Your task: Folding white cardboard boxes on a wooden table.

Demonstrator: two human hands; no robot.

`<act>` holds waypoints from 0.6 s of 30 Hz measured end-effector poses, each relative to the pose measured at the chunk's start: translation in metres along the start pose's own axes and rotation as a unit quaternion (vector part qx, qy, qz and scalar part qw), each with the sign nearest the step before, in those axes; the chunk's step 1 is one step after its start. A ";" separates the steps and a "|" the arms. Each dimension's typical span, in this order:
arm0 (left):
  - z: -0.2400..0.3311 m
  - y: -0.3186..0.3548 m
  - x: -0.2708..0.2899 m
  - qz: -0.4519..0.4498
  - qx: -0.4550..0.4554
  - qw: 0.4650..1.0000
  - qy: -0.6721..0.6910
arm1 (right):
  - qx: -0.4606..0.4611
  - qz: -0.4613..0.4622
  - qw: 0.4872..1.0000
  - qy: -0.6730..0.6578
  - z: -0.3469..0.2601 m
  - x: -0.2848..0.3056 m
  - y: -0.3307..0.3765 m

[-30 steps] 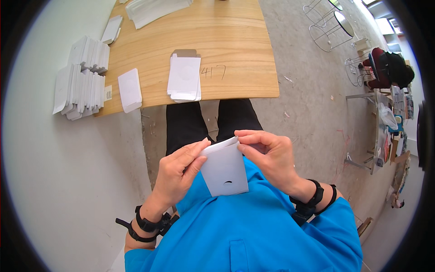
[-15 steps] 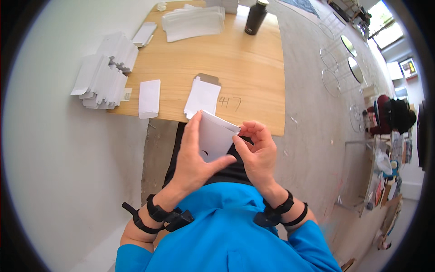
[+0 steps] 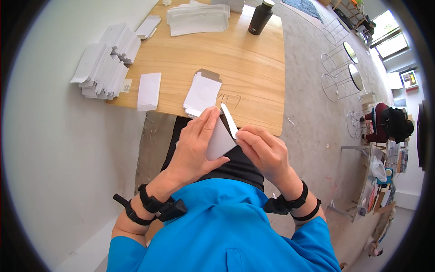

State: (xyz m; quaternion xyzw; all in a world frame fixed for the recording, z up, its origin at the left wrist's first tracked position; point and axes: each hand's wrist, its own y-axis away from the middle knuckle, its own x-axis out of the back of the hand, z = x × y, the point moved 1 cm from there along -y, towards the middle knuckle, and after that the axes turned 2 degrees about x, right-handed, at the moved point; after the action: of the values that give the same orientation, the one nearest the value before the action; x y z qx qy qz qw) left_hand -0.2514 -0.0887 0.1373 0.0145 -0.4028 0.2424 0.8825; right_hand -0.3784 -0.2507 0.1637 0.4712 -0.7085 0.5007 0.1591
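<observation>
Over my lap, just off the near table edge, is a small white cardboard box (image 3: 219, 141). My left hand (image 3: 192, 140) is closed round its left side, the thumb along its lower edge. The fingers of my right hand (image 3: 267, 152) pinch the corner of the box's white end flap (image 3: 229, 120), which stands away from the body and leaves a dark gap. Beyond my left fingers, a flat white carton (image 3: 202, 94) with a grey-brown flap lies at the table's edge. Left of it rests another white box (image 3: 149, 91).
Piles of folded white cartons (image 3: 106, 68) stand at the table's left side by the wall. Farther back on the wooden table (image 3: 253, 68) lie a stack of flat white cartons (image 3: 198, 20) and a black bottle (image 3: 261, 18). Round stools (image 3: 355, 77) stand to the right; a person (image 3: 389, 123) sits beyond.
My right hand has gone from loose fingers at the box's edge to a pinch on the end flap, which now stands out. My left hand has closed more over the box.
</observation>
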 end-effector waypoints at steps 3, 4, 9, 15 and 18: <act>0.000 0.002 -0.003 0.024 0.015 1.000 0.002 | -0.008 0.012 1.000 0.011 -0.002 -0.005 0.004; -0.001 0.003 -0.003 0.021 0.015 1.000 0.002 | 0.010 0.004 1.000 0.019 0.000 -0.006 0.006; -0.003 0.006 -0.002 0.015 0.012 1.000 -0.006 | 0.026 -0.049 0.998 0.031 -0.001 -0.001 0.008; 0.001 0.011 -0.022 0.076 0.021 0.997 -0.014 | -0.024 -0.052 0.998 -0.005 -0.002 -0.006 0.013; -0.001 0.014 -0.029 0.095 0.028 0.995 -0.031 | -0.043 -0.022 0.999 -0.013 -0.013 -0.013 0.014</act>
State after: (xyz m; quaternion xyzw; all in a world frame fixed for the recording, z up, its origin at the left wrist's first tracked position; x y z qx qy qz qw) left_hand -0.2733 -0.0887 0.1136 0.0085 -0.4223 0.3361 0.8418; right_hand -0.3862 -0.2322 0.1525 0.4857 -0.7207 0.4604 0.1807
